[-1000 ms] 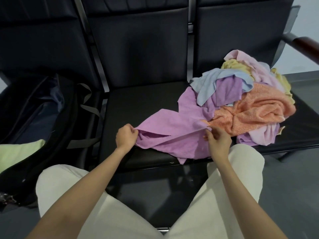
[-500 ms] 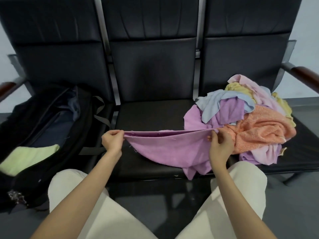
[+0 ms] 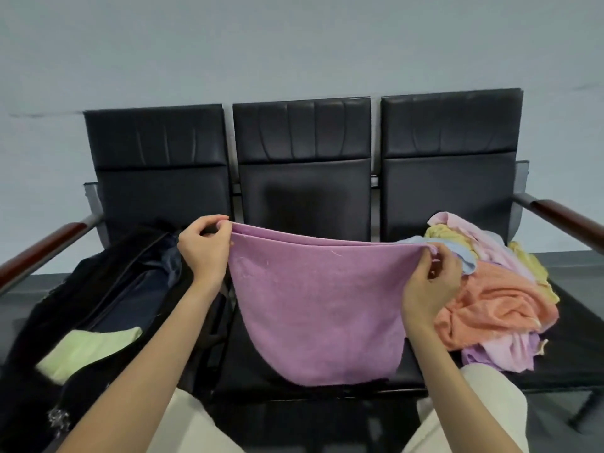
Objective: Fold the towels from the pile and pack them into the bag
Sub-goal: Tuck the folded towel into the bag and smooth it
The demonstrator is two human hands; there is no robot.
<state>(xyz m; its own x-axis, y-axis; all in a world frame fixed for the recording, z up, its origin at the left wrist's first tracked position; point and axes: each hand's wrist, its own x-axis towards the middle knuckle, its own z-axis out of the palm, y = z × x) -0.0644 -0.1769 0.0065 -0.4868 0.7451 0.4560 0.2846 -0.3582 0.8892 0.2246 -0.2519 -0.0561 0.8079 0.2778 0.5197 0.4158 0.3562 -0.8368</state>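
Observation:
A purple towel (image 3: pixel 317 308) hangs doubled over in the air above the middle seat, its top edge stretched between my hands. My left hand (image 3: pixel 204 248) pinches its left corner. My right hand (image 3: pixel 431 282) pinches its right corner. The pile of towels (image 3: pixel 500 299), orange, pink, yellow, blue and lilac, lies on the right seat just beyond my right hand. An open black bag (image 3: pixel 98 289) sits on the left seat with a folded light green towel (image 3: pixel 88 351) inside it.
A black three-seat bench (image 3: pixel 304 178) stands against a pale wall. Wooden armrests (image 3: pixel 42 253) flank both ends. My knees in light trousers (image 3: pixel 483 407) are close to the seat's front edge.
Both hands have lifted the purple towel off the middle seat and pulled it taut. It now hangs doubled between them. The camera has tilted upward.

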